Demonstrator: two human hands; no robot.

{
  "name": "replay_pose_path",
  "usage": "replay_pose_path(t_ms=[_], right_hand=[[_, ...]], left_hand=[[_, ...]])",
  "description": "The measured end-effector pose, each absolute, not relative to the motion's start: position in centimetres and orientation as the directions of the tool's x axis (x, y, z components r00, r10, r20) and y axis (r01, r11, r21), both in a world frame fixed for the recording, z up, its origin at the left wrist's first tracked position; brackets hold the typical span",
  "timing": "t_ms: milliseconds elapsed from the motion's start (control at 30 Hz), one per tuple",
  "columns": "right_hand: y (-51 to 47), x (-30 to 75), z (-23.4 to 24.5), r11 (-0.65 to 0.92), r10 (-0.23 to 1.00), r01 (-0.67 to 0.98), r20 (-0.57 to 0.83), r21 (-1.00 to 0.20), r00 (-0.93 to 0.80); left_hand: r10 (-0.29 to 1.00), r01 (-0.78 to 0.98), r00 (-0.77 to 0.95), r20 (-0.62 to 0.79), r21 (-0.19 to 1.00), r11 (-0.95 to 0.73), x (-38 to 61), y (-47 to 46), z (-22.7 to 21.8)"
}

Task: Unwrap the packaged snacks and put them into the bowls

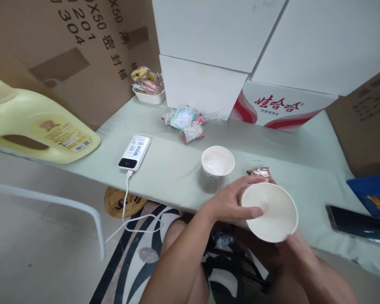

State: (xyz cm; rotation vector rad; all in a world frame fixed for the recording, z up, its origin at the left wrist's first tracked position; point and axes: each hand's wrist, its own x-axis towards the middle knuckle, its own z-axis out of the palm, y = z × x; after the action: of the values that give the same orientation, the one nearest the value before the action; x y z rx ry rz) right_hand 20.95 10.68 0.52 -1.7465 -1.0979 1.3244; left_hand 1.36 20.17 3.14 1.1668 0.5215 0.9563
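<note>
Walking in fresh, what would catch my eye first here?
Probably the white bowl, right of centre, in the left hand, with the right hand at its rim. Then the big pale-yellow jug at far left, and the box with red lettering at the back.

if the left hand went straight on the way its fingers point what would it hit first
Apart from the bowl in its grip, the left hand would probably meet the small packet by its fingertips first; depth is unclear, so it might pass above.
</note>
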Motion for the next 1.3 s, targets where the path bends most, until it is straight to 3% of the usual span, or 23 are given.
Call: replay_pose_path(t_ms=[133,233,333,467,567,767,900,1067,1300], right_hand=[[11.9,22.8,1.3,-0.358,0.917,0.097,-0.331,-0.929,0.222],[14.7,23.6,2.9,-0.262,0.952,0.144,-0.231,-0.954,0.201],[17.6,24.2,4.4,-0.194,0.972,0.181,-0.164,-0.964,0.168],[20.1,23.7,5.3,-0.125,0.985,0.088,-0.113,-0.988,0.127],[21.8,22.4,6.1,-0.125,0.991,0.058,-0.122,-0.99,0.06],[27.9,16.7,8.6,-0.064,0.986,0.154,-0.087,-0.986,-0.143],[33.3,8.9,9.6,-0.195,0.899,0.147,-0.237,-0.97,-0.368],[38.6,-3.6,8.0,-0.31,0.798,0.27,-0.404,-0.912,-0.448],[43.6,-15.0,4.5,0.066,0.89,0.454,-0.153,-0.888,-0.429]], left_hand=[[0.892,-0.31,0.356,0.278,0.936,-0.168,2.8,19.6,3.2],[0.934,-0.203,-0.045,0.354,0.913,-0.355,1.9,19.7,2.0],[0.835,-0.083,-0.463,0.298,0.923,-0.375,0.5,20.6,0.7],[0.712,-0.057,-0.665,0.225,0.936,-0.348,-0.4,22.7,-0.1],[0.724,-0.14,-0.677,0.136,0.941,-0.308,-0.2,23.6,0.0],[0.76,-0.439,-0.64,-0.115,0.866,-0.239,-0.1,24.1,0.9],[0.732,-0.652,-0.592,-0.337,0.734,-0.189,-1.4,24.6,1.4],[0.722,-0.775,-0.521,-0.455,0.607,-0.177,-3.3,24.7,1.7],[0.727,-0.85,-0.436,-0.531,0.508,-0.139,-5.2,24.1,2.1]])
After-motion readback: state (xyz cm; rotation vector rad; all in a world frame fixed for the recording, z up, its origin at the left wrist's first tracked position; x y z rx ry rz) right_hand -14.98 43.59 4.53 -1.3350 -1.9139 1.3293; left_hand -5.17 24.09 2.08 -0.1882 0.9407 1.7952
